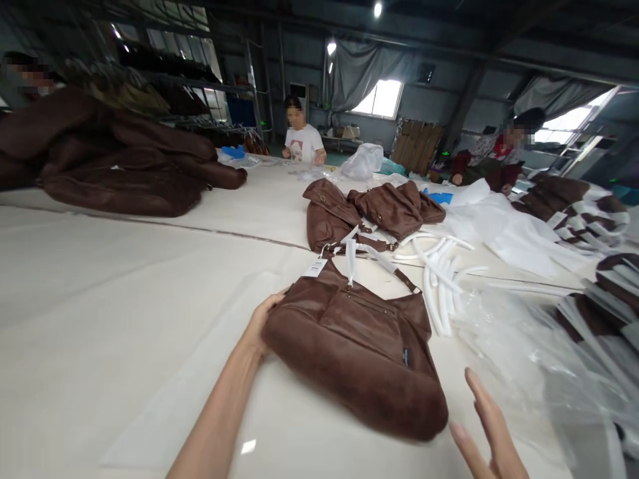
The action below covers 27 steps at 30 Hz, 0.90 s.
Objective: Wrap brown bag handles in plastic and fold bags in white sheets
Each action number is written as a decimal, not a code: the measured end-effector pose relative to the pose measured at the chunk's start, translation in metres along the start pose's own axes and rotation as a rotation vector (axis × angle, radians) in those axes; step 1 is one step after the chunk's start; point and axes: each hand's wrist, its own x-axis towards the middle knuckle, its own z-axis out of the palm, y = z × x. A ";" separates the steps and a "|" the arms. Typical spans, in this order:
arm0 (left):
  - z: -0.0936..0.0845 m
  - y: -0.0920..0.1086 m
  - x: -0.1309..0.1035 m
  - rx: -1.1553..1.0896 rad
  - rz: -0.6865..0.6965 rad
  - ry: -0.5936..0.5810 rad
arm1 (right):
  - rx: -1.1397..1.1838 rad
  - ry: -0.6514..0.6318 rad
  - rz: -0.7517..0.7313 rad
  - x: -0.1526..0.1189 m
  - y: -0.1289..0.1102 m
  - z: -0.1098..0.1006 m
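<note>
A brown leather-like handbag lies at a slant on the pale tabletop, its rounded base toward me. White wrapping covers part of its strap, and a white tag hangs at the upper left. My left hand grips the bag's left side, with the fingers partly hidden behind it. Off the bag's lower right corner, my right hand is open, fingers apart and holding nothing. Beyond the strap sit more brown bags.
White foam tubes and clear plastic bags lie to the right. A large pile of brown bags occupies the far left. A translucent sheet rests under my left arm. Other people stand across the table, including one in a white shirt.
</note>
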 end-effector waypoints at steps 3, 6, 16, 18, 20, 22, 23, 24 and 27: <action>-0.002 0.014 -0.021 0.337 0.058 0.070 | -0.257 -0.118 -0.336 0.012 -0.022 0.002; 0.001 0.029 -0.038 0.604 0.166 0.222 | -0.402 -0.383 -0.473 0.018 -0.034 0.011; 0.053 -0.006 -0.094 1.043 0.243 -0.447 | -0.396 -0.413 -0.563 0.009 -0.014 0.024; 0.066 0.011 -0.086 1.354 0.311 -0.427 | -0.361 -0.355 -0.623 0.005 -0.006 0.024; 0.082 0.027 -0.068 1.550 0.397 -0.297 | -0.343 -0.314 -0.657 0.003 0.005 0.027; 0.098 0.033 -0.044 1.610 0.399 -0.164 | -0.350 -0.297 -0.677 0.004 0.016 0.032; 0.105 0.032 -0.031 1.621 0.370 -0.117 | -0.355 -0.301 -0.689 0.005 0.020 0.034; 0.111 0.027 -0.018 1.628 0.334 -0.084 | -0.359 -0.308 -0.696 0.005 0.024 0.036; 0.124 0.004 0.014 1.624 0.253 -0.053 | -0.348 -0.299 -0.656 0.003 0.027 0.040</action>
